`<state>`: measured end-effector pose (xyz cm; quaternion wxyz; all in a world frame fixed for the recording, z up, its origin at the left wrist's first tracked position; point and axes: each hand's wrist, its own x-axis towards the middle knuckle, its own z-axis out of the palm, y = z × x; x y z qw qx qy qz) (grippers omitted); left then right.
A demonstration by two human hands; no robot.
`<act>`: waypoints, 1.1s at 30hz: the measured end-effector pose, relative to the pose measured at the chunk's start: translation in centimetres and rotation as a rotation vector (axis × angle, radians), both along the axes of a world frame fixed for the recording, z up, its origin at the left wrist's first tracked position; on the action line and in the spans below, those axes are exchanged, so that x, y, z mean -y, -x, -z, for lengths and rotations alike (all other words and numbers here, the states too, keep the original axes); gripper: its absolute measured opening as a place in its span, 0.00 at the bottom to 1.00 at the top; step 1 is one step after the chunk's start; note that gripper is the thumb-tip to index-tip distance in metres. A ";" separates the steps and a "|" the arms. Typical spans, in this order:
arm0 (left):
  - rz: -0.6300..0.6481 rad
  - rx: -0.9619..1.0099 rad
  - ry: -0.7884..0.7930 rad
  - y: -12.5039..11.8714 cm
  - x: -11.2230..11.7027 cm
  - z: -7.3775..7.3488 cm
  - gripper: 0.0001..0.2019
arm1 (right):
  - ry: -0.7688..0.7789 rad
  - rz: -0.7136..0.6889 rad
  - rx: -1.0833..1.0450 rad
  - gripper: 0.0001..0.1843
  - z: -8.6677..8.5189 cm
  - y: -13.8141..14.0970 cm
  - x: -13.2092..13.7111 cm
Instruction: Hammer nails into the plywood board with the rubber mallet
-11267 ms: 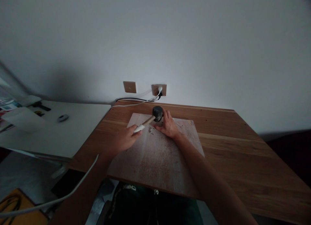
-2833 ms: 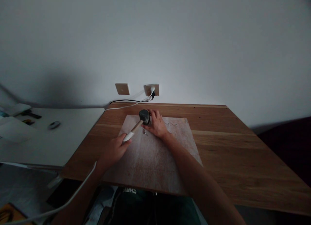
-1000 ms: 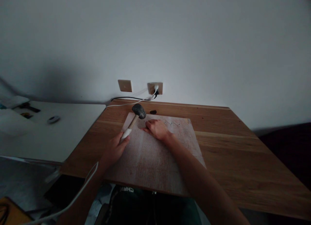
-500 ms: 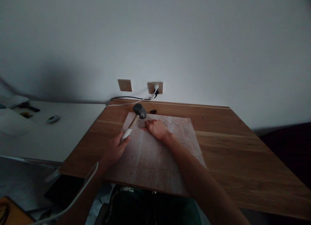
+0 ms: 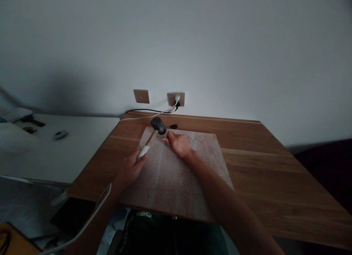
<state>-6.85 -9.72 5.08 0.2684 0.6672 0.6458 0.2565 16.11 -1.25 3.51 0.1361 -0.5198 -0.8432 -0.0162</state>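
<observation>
My left hand (image 5: pixel 131 168) is wrapped round the pale grip of a rubber mallet (image 5: pixel 150 137). The mallet's black head points away from me, over the far left part of a whitish-brown wooden board (image 5: pixel 165 181). Close to the right of that head, my right hand (image 5: pixel 180 144) rests low over the board. Its thumb stretches left, apart from the bent index finger, and I make out nothing between them. Several thin nails (image 5: pixel 194 139) stand in a row in the board beyond my right hand. Small dark holes or marks show by the mallet.
The board lies on a brown wooden table (image 5: pixel 253 174) against a wall. Behind it are a socket (image 5: pixel 176 99) with plugged-in cables and a round cable hole (image 5: pixel 173 126). To the left stands a white table (image 5: pixel 55 159) with a computer mouse (image 5: pixel 60 134). A white cable (image 5: pixel 90 218) crosses my left forearm.
My right hand has shifted slightly right, and its thumb and index finger have spread apart. My left hand and the mallet have hardly moved.
</observation>
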 end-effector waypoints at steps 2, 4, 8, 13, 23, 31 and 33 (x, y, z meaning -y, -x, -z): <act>-0.006 -0.002 0.005 0.0 0.0 0.0 0.19 | -0.005 0.012 -0.004 0.29 0.0 0.0 0.0; -0.011 0.007 0.011 0.0 -0.1 0.0 0.20 | -0.014 0.013 -0.009 0.29 0.0 0.0 0.0; -0.007 0.013 0.006 0.1 -0.1 0.0 0.20 | -0.024 0.009 -0.013 0.28 0.1 -0.1 0.0; 0.003 0.002 -0.009 0.0 0.0 -0.1 0.20 | 0.027 -0.076 0.028 0.26 -0.3 -0.2 0.4; 0.002 0.007 0.003 0.0 0.0 0.0 0.21 | 0.140 -0.082 0.039 0.22 -0.5 -0.1 0.5; -0.003 0.003 -0.021 0.0 -0.1 0.3 0.20 | 0.153 -0.050 0.010 0.17 -0.2 0.1 0.2; 0.000 -0.002 -0.022 0.0 -0.1 0.2 0.20 | 0.148 -0.048 -0.013 0.16 -0.1 0.1 0.2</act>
